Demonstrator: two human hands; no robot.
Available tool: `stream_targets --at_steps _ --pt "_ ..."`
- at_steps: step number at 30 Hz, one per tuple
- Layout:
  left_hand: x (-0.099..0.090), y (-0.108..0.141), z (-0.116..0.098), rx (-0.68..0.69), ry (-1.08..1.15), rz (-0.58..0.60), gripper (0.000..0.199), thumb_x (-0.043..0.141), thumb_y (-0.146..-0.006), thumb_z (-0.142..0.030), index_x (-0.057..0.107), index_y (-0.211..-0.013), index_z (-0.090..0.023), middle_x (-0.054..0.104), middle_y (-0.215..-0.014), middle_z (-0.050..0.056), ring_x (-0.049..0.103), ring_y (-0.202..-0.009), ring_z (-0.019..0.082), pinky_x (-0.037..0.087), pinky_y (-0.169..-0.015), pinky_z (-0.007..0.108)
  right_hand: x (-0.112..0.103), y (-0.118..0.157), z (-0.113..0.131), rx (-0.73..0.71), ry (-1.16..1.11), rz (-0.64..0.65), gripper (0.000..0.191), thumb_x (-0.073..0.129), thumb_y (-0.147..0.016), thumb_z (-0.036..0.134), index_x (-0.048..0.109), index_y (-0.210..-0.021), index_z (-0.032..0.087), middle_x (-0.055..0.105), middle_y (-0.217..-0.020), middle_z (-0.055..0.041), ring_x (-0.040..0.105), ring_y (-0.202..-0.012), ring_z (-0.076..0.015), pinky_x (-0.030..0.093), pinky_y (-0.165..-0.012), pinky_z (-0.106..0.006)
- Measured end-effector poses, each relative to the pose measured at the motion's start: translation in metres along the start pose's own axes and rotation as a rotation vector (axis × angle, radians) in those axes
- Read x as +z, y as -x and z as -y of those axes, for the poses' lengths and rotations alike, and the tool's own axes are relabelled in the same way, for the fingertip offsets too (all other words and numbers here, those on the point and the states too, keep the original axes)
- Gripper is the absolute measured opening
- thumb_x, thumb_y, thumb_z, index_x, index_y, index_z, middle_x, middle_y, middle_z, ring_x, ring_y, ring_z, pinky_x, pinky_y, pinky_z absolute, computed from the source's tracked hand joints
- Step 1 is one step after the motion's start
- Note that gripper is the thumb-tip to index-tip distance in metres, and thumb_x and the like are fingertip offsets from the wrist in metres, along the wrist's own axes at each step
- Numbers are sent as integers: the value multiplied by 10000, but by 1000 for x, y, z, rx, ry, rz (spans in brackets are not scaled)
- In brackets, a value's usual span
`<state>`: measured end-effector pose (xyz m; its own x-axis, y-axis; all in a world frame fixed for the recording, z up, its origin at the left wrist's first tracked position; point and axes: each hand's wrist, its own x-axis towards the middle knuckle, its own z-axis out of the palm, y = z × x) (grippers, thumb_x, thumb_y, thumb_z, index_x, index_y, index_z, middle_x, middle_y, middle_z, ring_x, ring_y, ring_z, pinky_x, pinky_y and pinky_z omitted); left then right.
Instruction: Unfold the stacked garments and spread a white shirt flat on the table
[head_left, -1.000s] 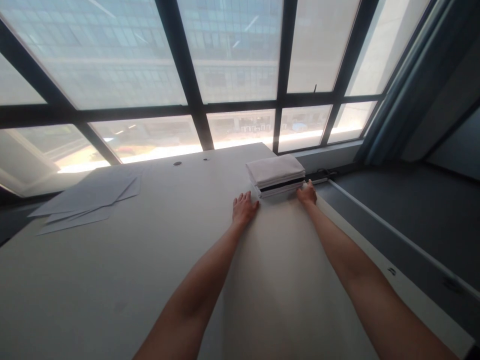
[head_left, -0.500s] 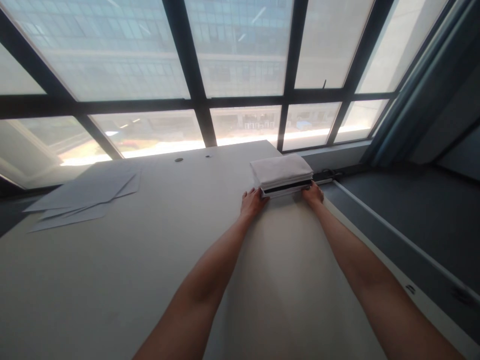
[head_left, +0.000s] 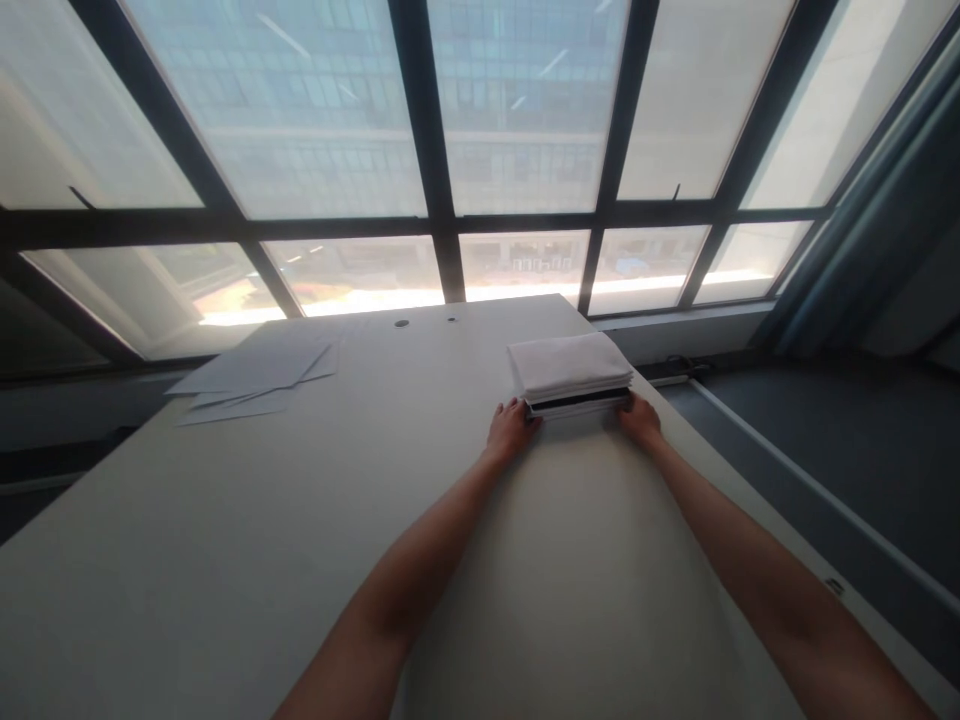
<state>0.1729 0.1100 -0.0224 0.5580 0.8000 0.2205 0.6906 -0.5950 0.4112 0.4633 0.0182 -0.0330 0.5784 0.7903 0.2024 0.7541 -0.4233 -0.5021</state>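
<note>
A neat stack of folded white cloths [head_left: 571, 364], with a dark layer low in it, lies near the table's far right corner. My left hand [head_left: 512, 428] grips its near left corner, the thumb along the front edge. At the near right corner my right hand [head_left: 640, 417] holds the stack in the same way, fingers partly hidden behind it. The stack rests on or very close to the white table [head_left: 360, 510]; a gap under it cannot be made out.
Loose white paper sheets [head_left: 251, 365] lie overlapping on the table's far left. Two small round holes, one a cable hole [head_left: 402, 324], sit near the far edge. Beyond stand dark-framed windows [head_left: 442, 150]. A blue-grey curtain [head_left: 862, 210] hangs at the right, above dark floor [head_left: 825, 430].
The whole view has shifted, so the table and windows appear further right and slightly lower. Both hands keep their hold on the stack, which has hardly moved on the table.
</note>
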Motion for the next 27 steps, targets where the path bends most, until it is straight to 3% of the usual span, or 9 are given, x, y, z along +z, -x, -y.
stream_targets --at_steps 7,15,21,27 --pt "-38 72 44 -56 -28 7 371 575 -952 -405 616 -1282 -241 645 -1351 81 536 -1312 255 251 -1203 417 13 61 36 -193 -6 80 478 577 -833 228 616 -1309 210 716 -1208 -106 657 -1103 -280 478 -887 -310" --pt "-95 163 106 -121 -105 -45 307 578 -943 -362 668 -1218 -260 679 -1288 62 595 -1235 238 307 -1186 402 42 130 104 -392 -80 176 568 582 -839 242 547 -1406 206 611 -1397 -121 578 -1258 -294 440 -1050 -381" --pt "-144 244 167 -229 -141 -98 305 539 -929 -304 671 -1197 -243 697 -1235 78 596 -1225 228 398 -1115 363 73 194 172 -558 -214 254 666 628 -810 252 509 -1464 197 554 -1461 -143 482 -1380 -310 371 -1149 -476" --pt "-198 327 248 -443 -166 -195 362 494 -938 -326 617 -1259 -212 653 -1304 106 599 -1233 248 460 -1049 352 100 262 261 -792 -276 420 741 625 -824 271 423 -1522 125 480 -1518 -185 381 -1455 -294 255 -1217 -465"
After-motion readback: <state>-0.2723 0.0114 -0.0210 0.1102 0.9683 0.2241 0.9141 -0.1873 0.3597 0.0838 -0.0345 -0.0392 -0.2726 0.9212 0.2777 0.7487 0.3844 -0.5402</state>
